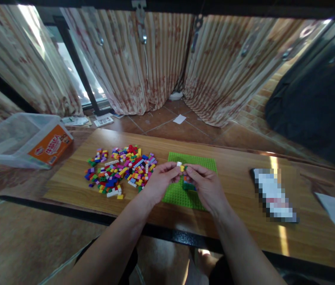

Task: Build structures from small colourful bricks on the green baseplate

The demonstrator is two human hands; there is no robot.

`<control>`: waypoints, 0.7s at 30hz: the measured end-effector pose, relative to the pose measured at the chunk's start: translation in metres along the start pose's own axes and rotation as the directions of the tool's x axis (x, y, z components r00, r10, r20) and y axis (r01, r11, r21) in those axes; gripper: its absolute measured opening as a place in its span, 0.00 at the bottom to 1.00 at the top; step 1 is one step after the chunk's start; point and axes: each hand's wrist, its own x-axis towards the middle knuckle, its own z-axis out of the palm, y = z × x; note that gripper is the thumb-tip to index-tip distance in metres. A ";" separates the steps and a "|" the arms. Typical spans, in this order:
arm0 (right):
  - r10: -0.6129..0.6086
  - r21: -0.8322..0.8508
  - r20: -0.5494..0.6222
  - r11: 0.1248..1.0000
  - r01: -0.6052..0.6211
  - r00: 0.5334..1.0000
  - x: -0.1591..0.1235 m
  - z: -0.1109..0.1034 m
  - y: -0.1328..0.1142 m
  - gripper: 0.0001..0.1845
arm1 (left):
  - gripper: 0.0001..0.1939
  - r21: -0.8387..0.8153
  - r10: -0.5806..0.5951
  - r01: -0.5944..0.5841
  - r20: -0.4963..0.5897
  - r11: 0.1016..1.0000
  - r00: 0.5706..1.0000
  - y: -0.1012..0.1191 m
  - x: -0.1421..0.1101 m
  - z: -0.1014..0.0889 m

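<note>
Clock basis: read from the middle of the green baseplate (173, 192), twelve away from the wearer.
Left hand (161, 179): narrow fingertip pinch on small bricks (182, 168), yellow and white.
Right hand (207, 184): fingertips closed narrowly on the same bricks from the three o'clock side; a dark green bit shows at these fingers.
Held bricks: raised over the baseplate, towards eleven o'clock; whether already joined, cannot tell.
Work done: a low brick cluster (188, 185), orange, blue and green parts showing, stands near the baseplate's middle, partly hidden by the right hand; judged an early stage.
Work left: most studs bare; loose brick heap (120, 172) at nine o'clock, well stocked, mostly unjoined.
Brick finish: hard, glossy-looking plastic, rectangular, square and long pieces, mixed bright colours.
Baseplate finish: thin, square-cornered, lime plastic with regular studs.
Table (235, 158): smooth wood-grain top, dark edge.
Bin (10, 138): ten o'clock, translucent plastic, flared walls, orange label.
Dark-edged slab (274, 194): three o'clock, face pixelated, unreadable.
</note>
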 end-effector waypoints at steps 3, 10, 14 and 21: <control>0.077 0.125 0.030 0.989 -0.080 0.997 -0.001 0.002 -0.005 0.09 | 0.14 -0.001 0.012 -0.012 -0.017 1.000 1.000 0.000 0.000 0.000; 0.181 0.163 0.085 0.967 -0.193 0.980 -0.002 0.004 -0.013 0.10 | 0.13 0.084 0.069 -0.063 -0.074 0.995 0.995 -0.003 0.002 0.001; 0.143 0.041 0.075 0.988 -0.147 0.987 -0.004 0.003 -0.007 0.14 | 0.13 0.109 0.075 -0.069 -0.052 0.992 0.996 -0.004 0.002 0.002; 0.104 0.037 0.102 0.993 -0.108 0.989 -0.007 0.004 -0.009 0.15 | 0.13 0.006 -0.015 0.015 0.004 1.000 1.000 0.001 -0.002 0.001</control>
